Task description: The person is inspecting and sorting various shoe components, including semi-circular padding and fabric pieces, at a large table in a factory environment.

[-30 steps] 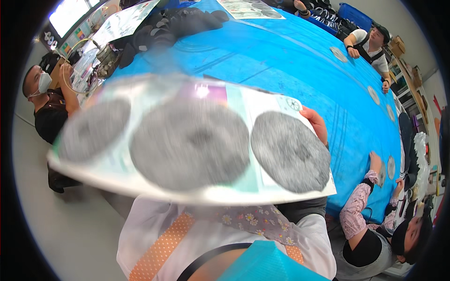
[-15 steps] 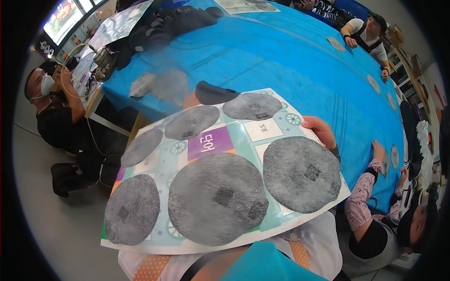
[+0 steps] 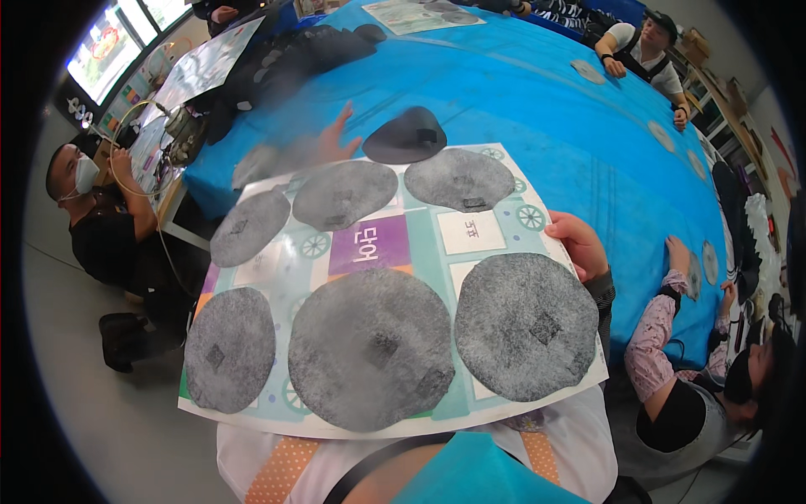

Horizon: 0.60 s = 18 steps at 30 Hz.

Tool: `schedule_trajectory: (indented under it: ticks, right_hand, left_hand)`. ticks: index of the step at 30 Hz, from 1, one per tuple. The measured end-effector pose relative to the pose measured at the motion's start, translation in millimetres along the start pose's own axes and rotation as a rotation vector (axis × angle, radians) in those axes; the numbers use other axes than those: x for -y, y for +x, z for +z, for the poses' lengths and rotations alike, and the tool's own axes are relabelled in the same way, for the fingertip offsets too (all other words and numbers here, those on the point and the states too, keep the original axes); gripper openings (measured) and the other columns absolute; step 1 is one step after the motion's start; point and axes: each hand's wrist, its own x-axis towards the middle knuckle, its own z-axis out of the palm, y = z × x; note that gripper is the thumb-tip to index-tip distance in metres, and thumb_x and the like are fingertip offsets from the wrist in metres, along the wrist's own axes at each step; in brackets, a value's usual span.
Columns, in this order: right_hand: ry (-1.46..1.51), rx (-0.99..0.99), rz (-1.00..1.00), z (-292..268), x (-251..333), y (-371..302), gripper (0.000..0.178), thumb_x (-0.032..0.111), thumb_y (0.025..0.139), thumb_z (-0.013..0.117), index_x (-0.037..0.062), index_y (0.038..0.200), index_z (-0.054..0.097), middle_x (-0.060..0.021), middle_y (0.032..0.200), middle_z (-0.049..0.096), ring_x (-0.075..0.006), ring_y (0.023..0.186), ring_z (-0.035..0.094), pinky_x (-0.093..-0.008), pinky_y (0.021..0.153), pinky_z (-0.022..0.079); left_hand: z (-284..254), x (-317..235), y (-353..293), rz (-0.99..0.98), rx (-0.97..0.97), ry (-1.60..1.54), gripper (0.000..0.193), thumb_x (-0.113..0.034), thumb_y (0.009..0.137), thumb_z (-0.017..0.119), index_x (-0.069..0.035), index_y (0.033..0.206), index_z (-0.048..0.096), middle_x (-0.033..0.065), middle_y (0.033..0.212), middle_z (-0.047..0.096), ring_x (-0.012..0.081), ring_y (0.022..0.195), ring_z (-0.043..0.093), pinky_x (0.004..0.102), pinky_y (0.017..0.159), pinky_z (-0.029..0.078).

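Observation:
A printed sheet, stiff and colourful, is tilted in front of me. Several grey fuzzy round pads lie on it, most bearing a small dark square patch. My right hand grips the sheet's right edge, thumb on top, other fingers partly hidden. Past the far edge, my left hand has its fingers spread and seems to hold nothing; the sheet hides its wrist. Just right of that hand, a black rounded pad with a dark square lies on the table, apart from the fingers.
A blue cover spreads over the big table. Grey pads lie at its left corner, more along its right side. Dark cloth is piled far left. People sit at right and far right; a masked person is at left.
My left hand has risen from behind the sheet and now shows spread fingers. More of the black pad shows, farther out. The sheet has shifted slightly left and tilted.

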Motion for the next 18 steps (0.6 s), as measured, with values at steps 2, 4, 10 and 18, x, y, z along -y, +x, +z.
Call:
schedule_trajectory:
  ticks: [2,4,10,18]
  right_hand:
    - [-0.013,0.02,-0.068,-18,0,1,0.043,0.012,0.09,0.045,-0.0119,0.126,0.046,-0.02,0.094,0.068,-0.0138,0.049,0.061,-0.0229,0.044,0.049]
    - [-0.059,-0.131,-0.138,-44,1,1,0.045,0.012,0.088,0.048,-0.0093,0.128,0.047,-0.0181,0.11,0.065,-0.0189,0.085,0.068,-0.0293,0.075,0.055]
    - [-0.059,-0.189,-0.244,-130,1,-22,0.046,0.013,0.088,0.048,-0.0087,0.129,0.047,-0.0171,0.12,0.062,-0.0227,0.101,0.064,-0.035,0.089,0.052]
    - [-0.554,-0.541,-0.138,-158,-24,-83,0.05,0.008,0.094,0.055,0.0023,0.142,0.041,-0.0079,0.117,0.064,-0.0122,0.098,0.063,-0.0277,0.085,0.05]
  left_hand:
    - [-7,15,11,-0.043,0.042,-0.065,0.046,-0.026,0.095,0.058,-0.006,0.136,0.052,0.013,0.118,0.064,0.0247,0.113,0.058,0.038,0.095,0.047]
    - [-19,29,21,-0.196,0.145,-0.17,0.046,-0.025,0.095,0.058,-0.007,0.137,0.051,0.012,0.119,0.064,0.0235,0.112,0.058,0.0365,0.094,0.047]
    - [-72,23,34,-0.693,0.452,-0.338,0.046,-0.023,0.097,0.057,-0.009,0.14,0.049,0.0092,0.124,0.063,0.0199,0.108,0.061,0.032,0.091,0.049]
    - [-52,-52,79,-0.599,0.919,0.032,0.044,-0.033,0.098,0.056,-0.013,0.137,0.052,0.0031,0.118,0.065,0.0128,0.102,0.062,0.0262,0.081,0.048]
